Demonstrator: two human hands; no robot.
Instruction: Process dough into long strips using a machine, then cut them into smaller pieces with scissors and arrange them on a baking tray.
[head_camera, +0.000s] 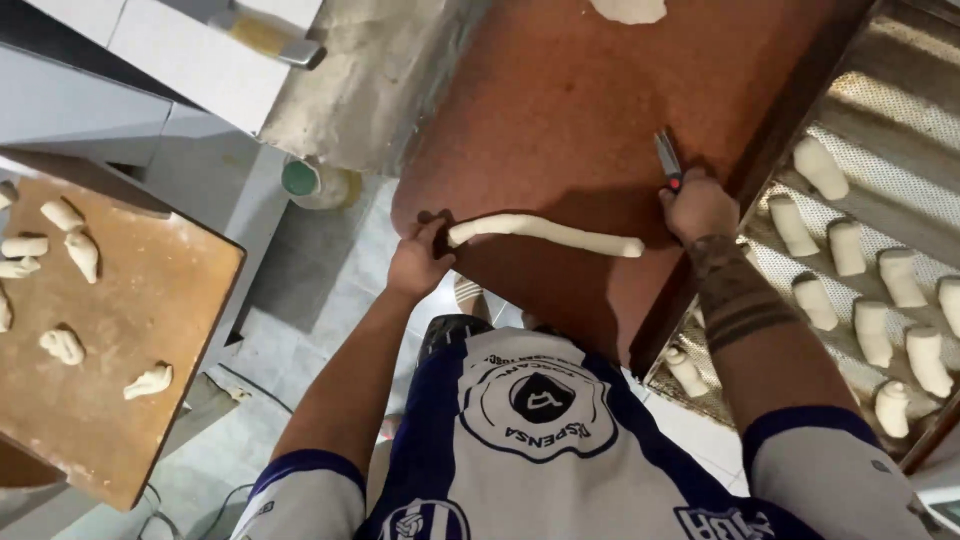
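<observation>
Your left hand (418, 262) pinches one end of a long dough rope (545, 232) lying across the brown counter (560, 90). Your right hand (697, 205) is clenched on a small cutter (667, 157) with a red base, sitting just past the rope's other end. Looks like the portioning step: dough stretched, blade not yet on it. A cut would need the blade brought over the rope while the left end stays pinned. Perforated tray (880, 120) at right carries rows of shaped pieces; a second board (150, 300) at left has scattered pieces. Another dough lump (630, 10) sits at the counter's far edge. Tiled floor below.
</observation>
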